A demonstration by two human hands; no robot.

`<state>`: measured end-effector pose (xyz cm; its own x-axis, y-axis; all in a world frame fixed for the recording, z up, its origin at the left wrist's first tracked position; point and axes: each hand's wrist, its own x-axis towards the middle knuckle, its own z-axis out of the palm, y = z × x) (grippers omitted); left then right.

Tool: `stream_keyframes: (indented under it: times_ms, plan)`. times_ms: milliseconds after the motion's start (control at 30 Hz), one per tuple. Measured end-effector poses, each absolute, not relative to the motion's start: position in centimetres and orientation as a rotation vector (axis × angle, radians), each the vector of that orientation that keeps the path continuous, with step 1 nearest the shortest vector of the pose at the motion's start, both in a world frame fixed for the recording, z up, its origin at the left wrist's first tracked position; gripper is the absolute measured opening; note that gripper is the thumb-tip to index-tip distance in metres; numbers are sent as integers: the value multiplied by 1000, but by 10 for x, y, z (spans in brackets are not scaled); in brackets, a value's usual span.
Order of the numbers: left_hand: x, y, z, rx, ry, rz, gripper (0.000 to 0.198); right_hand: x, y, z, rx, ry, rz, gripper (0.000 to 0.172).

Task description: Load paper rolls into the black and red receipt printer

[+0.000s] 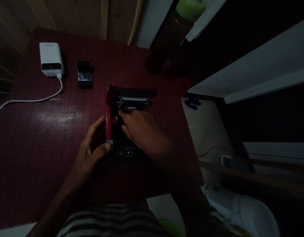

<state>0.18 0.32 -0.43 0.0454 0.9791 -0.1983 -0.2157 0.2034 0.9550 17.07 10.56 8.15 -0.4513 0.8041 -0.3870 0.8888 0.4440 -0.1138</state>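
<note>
A small red and black printer (108, 123), apparently a label printer, sits on the table with its lid (135, 92) raised and buttons on its front panel. My left hand (91, 149) steadies its left side, the thumb on the front left corner and the fingers along the red side wall. My right hand (144, 130) reaches into the open body from the right, fingers bent together below the lid. The fingertips are partly hidden in the dark inside, so what they hold does not show. A black cartridge-like piece (84, 77) with a shiny film lies beyond the printer to the left.
On the dark red patterned table (55, 131), a white power bank (51, 59) stands at the far left with a white cable (38, 100) running off left. A green-capped bottle (171, 29) stands at the back right. Slippers (192, 102) lie on the floor beyond the right edge.
</note>
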Motion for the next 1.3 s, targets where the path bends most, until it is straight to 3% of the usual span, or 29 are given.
stream_keyframes:
  times_ms: [300, 700, 833, 1033, 1167, 1300]
  plan:
    - [3, 4, -5, 937, 1145, 1134, 73, 179, 97, 81, 1513, 2542, -465, 49]
    - [7, 4, -2, 917, 1169, 1152, 72, 212, 64, 84, 1569, 3043, -226, 32]
    - [7, 5, -4, 901, 1213, 1118, 74, 252, 54, 86, 1830, 3225, -569, 28]
    - [5, 8, -7, 946, 1268, 1178, 65, 301, 74, 34, 2763, 2740, -1081, 26]
    - [2, 10, -15, 952, 1258, 1177, 62, 299, 96, -18, 2804, 2598, -1397, 31]
    - [2, 12, -16, 947, 1246, 1203, 67, 288, 102, -45, 2729, 2606, -1434, 29]
